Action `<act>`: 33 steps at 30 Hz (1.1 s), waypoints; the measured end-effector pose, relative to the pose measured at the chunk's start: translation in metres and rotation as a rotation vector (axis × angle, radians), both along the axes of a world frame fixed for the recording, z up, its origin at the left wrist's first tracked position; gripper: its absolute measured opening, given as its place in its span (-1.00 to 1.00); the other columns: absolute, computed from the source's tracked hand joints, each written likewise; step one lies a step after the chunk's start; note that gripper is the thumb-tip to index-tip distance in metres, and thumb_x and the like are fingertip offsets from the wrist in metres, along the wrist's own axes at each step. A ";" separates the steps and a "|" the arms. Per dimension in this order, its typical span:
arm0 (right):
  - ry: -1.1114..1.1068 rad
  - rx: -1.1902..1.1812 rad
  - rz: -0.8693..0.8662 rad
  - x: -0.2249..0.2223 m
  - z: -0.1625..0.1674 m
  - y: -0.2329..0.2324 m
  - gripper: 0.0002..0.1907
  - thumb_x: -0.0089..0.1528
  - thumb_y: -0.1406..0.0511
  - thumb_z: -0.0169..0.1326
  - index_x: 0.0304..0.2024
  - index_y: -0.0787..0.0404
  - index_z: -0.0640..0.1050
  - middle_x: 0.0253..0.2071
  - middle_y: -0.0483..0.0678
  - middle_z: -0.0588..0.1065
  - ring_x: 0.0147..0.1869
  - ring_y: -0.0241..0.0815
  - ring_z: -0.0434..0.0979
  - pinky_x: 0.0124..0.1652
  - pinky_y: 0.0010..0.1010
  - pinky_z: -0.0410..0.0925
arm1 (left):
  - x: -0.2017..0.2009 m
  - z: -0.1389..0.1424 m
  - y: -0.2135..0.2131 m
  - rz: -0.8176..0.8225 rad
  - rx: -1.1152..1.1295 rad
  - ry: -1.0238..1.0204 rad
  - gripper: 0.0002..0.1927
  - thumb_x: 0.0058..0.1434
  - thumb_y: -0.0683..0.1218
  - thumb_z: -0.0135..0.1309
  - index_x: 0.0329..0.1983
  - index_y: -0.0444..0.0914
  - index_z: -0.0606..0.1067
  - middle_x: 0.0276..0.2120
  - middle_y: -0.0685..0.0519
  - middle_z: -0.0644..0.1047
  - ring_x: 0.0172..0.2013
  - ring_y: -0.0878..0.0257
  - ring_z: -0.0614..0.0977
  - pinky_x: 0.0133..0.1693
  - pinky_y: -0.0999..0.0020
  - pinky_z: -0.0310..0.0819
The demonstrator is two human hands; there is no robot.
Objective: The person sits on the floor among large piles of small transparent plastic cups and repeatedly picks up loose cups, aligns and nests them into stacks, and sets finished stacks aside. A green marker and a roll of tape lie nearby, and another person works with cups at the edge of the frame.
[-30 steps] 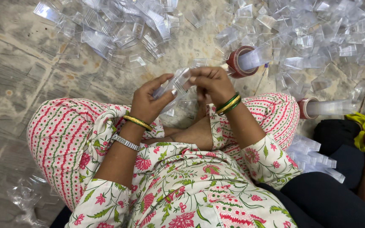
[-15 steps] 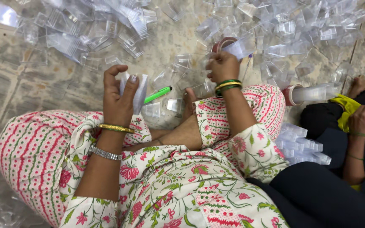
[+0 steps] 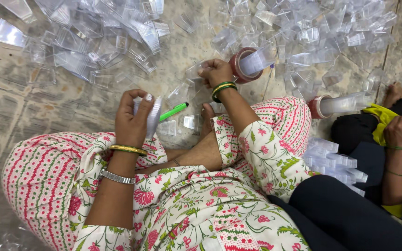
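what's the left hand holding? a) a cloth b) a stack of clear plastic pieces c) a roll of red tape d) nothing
b: the left hand grips a stack of clear plastic pieces with a green pen poking out beside it; the red tape roll lies on the floor by the right hand.

White floral tunic with pink-striped trousers; the left hand (image 3: 133, 122) wears gold and silver bangles, the right hand (image 3: 216, 72) green-gold ones.
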State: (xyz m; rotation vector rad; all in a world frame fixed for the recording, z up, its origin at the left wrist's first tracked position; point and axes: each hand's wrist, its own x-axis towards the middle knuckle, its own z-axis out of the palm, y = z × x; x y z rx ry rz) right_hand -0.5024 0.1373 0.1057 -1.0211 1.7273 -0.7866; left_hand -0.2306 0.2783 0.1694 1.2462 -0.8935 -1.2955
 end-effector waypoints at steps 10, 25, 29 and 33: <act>-0.430 -0.100 0.214 0.022 0.071 0.050 -0.76 0.14 0.48 0.32 -0.17 0.33 0.56 -0.41 -0.07 0.60 -0.51 -0.35 0.51 -0.50 -0.53 0.40 | -0.006 0.012 0.001 -0.125 0.098 -0.397 -0.55 0.19 0.00 0.32 0.12 -0.21 0.55 -0.15 0.05 0.66 -0.28 0.34 0.56 -0.21 0.40 0.48; -0.825 0.095 0.378 0.027 0.110 0.074 -0.65 0.35 0.44 0.05 0.18 0.51 0.48 -0.18 0.13 0.62 -0.28 -0.12 0.69 -0.29 -0.31 0.57 | -0.006 0.027 0.003 -0.208 -0.060 -0.072 -0.46 0.24 -0.09 0.23 0.31 -0.20 0.46 0.08 0.02 0.59 -0.01 0.40 0.57 0.00 0.43 0.51; -0.930 0.105 0.362 0.017 0.117 0.073 -0.60 0.32 0.52 -0.02 0.21 0.59 0.43 -0.13 0.19 0.61 -0.23 -0.06 0.69 -0.23 -0.27 0.58 | -0.005 0.027 0.003 -0.201 -0.110 -0.078 -0.47 0.26 -0.10 0.24 0.31 -0.22 0.45 0.11 0.03 0.58 0.02 0.40 0.56 0.03 0.44 0.49; -0.925 0.092 0.399 0.014 0.118 0.075 -0.56 0.29 0.54 -0.02 0.23 0.61 0.42 -0.11 0.20 0.61 -0.22 -0.06 0.69 -0.22 -0.27 0.58 | -0.005 0.027 0.005 -0.189 -0.073 -0.115 -0.47 0.25 -0.11 0.25 0.30 -0.20 0.47 0.03 0.05 0.59 -0.08 0.42 0.55 -0.04 0.46 0.50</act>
